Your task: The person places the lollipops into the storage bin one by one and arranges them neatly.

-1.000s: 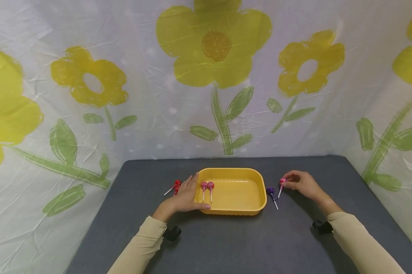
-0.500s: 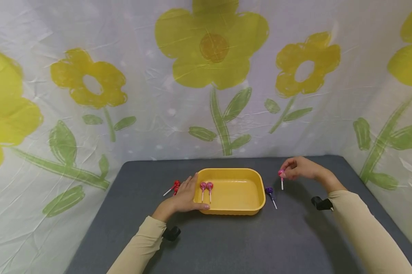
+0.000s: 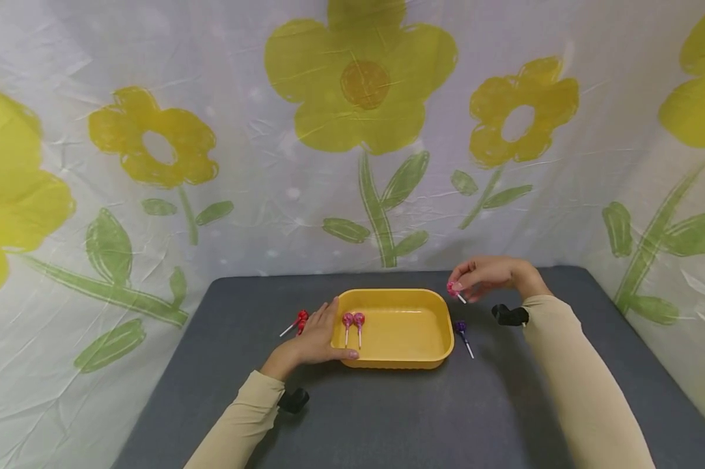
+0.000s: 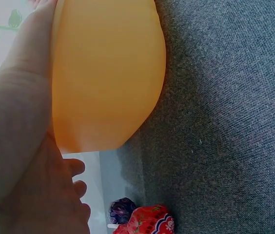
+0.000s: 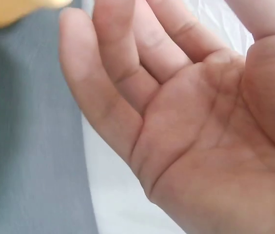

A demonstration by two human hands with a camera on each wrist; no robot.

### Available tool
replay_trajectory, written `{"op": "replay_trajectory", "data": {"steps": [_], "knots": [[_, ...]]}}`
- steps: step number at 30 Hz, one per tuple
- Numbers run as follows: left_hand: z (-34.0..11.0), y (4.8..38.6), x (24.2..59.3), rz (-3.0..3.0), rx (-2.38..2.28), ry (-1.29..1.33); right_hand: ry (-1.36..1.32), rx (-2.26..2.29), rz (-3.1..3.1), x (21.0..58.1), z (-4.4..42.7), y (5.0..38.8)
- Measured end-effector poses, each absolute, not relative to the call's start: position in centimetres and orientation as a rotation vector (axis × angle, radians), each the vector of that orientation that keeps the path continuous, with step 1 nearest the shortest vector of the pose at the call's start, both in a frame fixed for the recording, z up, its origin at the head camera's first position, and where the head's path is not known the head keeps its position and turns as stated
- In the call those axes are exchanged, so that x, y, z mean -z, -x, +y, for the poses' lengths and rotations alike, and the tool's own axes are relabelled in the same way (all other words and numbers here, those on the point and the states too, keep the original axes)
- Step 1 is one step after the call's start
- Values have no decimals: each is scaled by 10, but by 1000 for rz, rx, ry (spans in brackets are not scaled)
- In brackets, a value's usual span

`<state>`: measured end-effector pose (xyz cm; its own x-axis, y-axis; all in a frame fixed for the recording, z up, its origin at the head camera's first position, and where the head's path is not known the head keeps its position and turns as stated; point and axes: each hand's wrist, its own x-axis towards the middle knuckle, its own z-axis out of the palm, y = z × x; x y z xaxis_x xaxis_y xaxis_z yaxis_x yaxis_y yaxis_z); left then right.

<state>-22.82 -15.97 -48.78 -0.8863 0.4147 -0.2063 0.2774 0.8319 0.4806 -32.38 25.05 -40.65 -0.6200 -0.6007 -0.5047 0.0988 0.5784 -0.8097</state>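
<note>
A yellow plastic tray [image 3: 401, 361] sits on the dark table, with two pink lollipops [image 3: 353, 320] lying side by side at its left end. My left hand [image 3: 317, 337] rests on the tray's left end, fingers stretched along it and thumb on the near rim. Above the tray's far right corner, my right hand [image 3: 489, 277] pinches another pink lollipop [image 3: 453, 288] by its head, the white stick pointing down and right. In the right wrist view the palm [image 5: 191, 122] shows, but not the lollipop.
Red lollipops [image 3: 302, 316] lie left of the tray, partly behind my left hand. Purple lollipops [image 3: 461, 327] lie close to the tray's right side; the left wrist view also shows a purple wrapper [image 4: 121, 210]. A flowered cloth [image 3: 258, 195] hangs behind the table.
My right hand has lifted the pink lollipop from beside the purple ones and carried it up and left to the tray's far right corner. The left hand has stayed on the tray.
</note>
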Motion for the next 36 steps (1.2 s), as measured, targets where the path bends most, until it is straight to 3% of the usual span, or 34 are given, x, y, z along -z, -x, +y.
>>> {"op": "replay_trajectory", "data": {"steps": [16, 36], "knots": [[-160, 230, 490, 2720, -622, -532, 576, 1328, 1723, 429, 172, 344], [-159, 228, 490, 2731, -642, -515, 594, 1544, 1524, 486, 122, 326]]}}
